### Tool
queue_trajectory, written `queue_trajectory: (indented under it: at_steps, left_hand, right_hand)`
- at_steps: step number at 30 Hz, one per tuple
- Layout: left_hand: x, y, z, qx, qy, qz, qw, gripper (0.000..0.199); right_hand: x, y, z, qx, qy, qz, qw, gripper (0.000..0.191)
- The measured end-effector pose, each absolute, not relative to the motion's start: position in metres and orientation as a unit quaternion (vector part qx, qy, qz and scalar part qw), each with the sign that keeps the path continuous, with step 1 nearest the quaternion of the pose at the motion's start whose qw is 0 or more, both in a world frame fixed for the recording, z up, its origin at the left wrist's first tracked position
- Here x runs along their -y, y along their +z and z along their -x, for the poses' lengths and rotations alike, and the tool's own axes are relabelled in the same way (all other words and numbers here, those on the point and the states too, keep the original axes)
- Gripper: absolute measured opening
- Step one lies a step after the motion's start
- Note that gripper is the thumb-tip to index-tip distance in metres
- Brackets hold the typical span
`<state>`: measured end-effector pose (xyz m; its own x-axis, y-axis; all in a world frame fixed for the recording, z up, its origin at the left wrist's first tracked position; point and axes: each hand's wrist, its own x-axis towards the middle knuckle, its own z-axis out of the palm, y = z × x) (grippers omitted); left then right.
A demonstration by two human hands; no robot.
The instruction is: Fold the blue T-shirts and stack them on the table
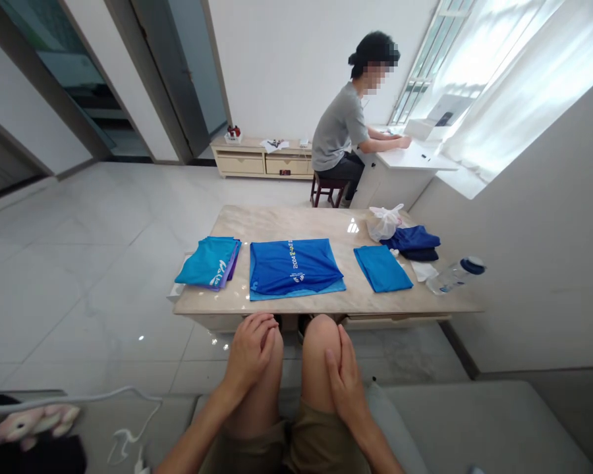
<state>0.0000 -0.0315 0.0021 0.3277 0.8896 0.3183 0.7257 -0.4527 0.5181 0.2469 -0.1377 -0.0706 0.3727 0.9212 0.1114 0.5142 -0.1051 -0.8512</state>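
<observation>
We sit on a grey fabric sofa (pixel 474 421), facing a long beige marble-topped table (pixel 296 224) on a white tiled floor (pixel 89 309). Beyond it, a seated person in a grey T-shirt (pixel 337 125) works at a white desk (pixel 415 158). The garments lie on the tabletop, just beyond our knees. We count three flat, folded items in a row: a teal shirt with a purple layer beneath (pixel 208 262), a royal-blue printed shirt on a lighter blue layer (pixel 294 265), and a plain turquoise cloth (pixel 381 268). To the right, a dark navy garment heap (pixel 412 240) lies loosely bunched, beside a white plastic bag (pixel 384 222) and a clear plastic bottle with a blue cap (pixel 454 276). Our left hand (pixel 250 352) and right hand (pixel 344 385) rest on our knees, released, grasping nothing and touching no garment
</observation>
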Motion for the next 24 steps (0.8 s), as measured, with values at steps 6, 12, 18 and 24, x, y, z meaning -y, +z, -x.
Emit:
queue_trajectory:
  at_steps: [6, 12, 18, 24]
  left_hand:
    - [0.035, 0.0, -0.001, -0.493, 0.312, -0.801, 0.132, 0.031]
    - [0.047, 0.0, -0.003, -0.493, 0.318, -0.803, 0.104, 0.031]
    - [0.052, 0.001, -0.001, -0.499, 0.306, -0.805, 0.097, 0.034]
    - [0.047, 0.004, 0.006, -0.502, 0.301, -0.804, 0.101, 0.033]
  right_hand:
    - [0.151, -0.071, -0.244, 0.509, 0.211, 0.705, 0.446, 0.077]
    - [0.163, -0.073, -0.24, 0.508, 0.218, 0.701, 0.451, 0.078]
    - [0.165, -0.074, -0.242, 0.497, 0.231, 0.704, 0.452, 0.079]
    - [0.162, -0.071, -0.248, 0.499, 0.233, 0.702, 0.451, 0.078]
